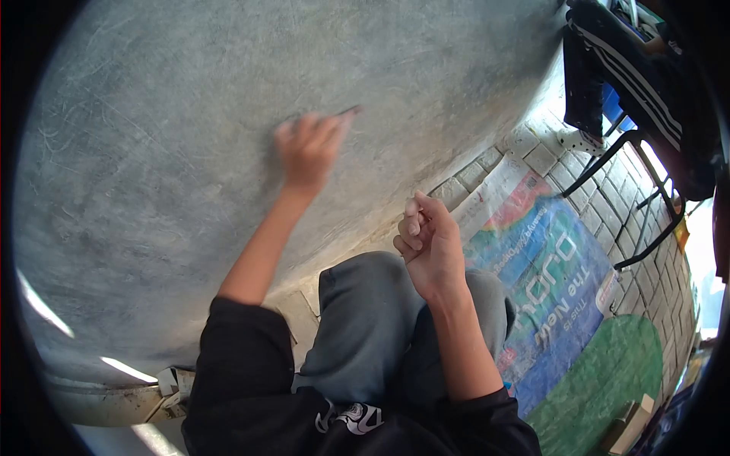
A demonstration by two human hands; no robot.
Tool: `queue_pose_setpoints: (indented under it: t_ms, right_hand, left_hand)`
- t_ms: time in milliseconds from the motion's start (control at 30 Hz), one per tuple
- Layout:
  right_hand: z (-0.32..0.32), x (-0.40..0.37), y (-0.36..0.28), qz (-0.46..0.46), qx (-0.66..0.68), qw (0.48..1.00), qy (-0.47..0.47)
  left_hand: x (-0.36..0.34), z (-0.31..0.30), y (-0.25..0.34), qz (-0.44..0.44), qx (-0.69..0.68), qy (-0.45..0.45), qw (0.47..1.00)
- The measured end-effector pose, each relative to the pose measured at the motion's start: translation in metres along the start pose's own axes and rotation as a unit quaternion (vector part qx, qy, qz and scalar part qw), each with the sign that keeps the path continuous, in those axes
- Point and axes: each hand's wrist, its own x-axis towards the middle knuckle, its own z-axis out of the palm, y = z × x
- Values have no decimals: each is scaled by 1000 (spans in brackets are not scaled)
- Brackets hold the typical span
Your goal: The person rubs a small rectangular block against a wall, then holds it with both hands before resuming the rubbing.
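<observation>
My left hand (308,156) is against the grey wall (190,137), its arm stretched up and its fingers smeared by motion. A small dark thin piece (351,112) sticks out at its fingertips; its kind cannot be made out. Above my knees, my right hand (430,243) is raised in front of the wall's foot, palm partly toward me. Its fingers are curled in and the thumb lies close against them, with nothing seen between them. Both of my legs (369,319) are bent in grey trousers, close to the wall.
A printed banner sheet (547,266) lies on the paving bricks (601,197) to the right, beside a green round sheet (608,372). A person in dark striped trousers (631,76) is on a black-framed chair (608,163). Scraps (175,384) lie at lower left.
</observation>
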Motion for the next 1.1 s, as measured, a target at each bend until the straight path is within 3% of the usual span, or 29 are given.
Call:
queue_pose_setpoints:
  t_ms: [133, 233, 367, 433, 500, 667, 833, 967, 1100]
  right_hand:
    - [7, -6, -1, 35, 31, 998, -35]
    - [9, -6, 2, 38, 19, 998, -44]
    - [9, -5, 5, 46, 15, 998, -32]
    - [6, -4, 4, 23, 2, 999, -35]
    - [3, -6, 4, 14, 3, 1000, -24]
    - [0, -13, -3, -27, -22, 999, -23]
    - [4, -19, -7, -6, 21, 998, -53]
    - [8, -16, -4, 11, 5, 999, -49]
    - [5, -11, -2, 22, 19, 999, -39]
  left_hand:
    - [-75, -91, -62, -12, 89, -51, 995]
    - [-79, -102, -69, -3, 94, -61, 994]
    - [-23, -35, -24, -24, 7, -13, 1000]
    - [19, 6, 17, -56, -80, -48, 994]
    - [53, 31, 45, -14, -78, -66, 995]
    - [8, -3, 10, -34, -52, -15, 998]
    - [-112, -104, -67, -26, 61, -88, 994]
    - [-102, -92, -60, -5, 62, -61, 996]
    - [-9, -5, 0, -20, -10, 36, 999]
